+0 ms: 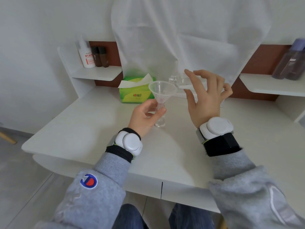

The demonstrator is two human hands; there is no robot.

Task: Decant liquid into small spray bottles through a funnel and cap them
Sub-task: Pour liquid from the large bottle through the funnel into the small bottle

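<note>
A small clear spray bottle [160, 123] stands on the white table [92, 129], with no cap on it. A clear plastic funnel [162, 90] sits in its neck. My left hand [145, 116] grips the bottle just below the funnel, thumb and fingers curled round it. My right hand [206, 96] is raised to the right of the funnel and holds a clear container [179, 80] between thumb and fingers. The container lies tilted, its end pointing left above the funnel's rim. Its outline is hard to make out, and I cannot see any liquid flowing.
A green tissue pack [137, 92] lies behind the funnel. The left shelf [99, 75] carries a white bottle [86, 55] and two brown bottles [101, 57]. A purple bottle [290, 63] leans on the right shelf. A white cloth [181, 30] hangs at the back.
</note>
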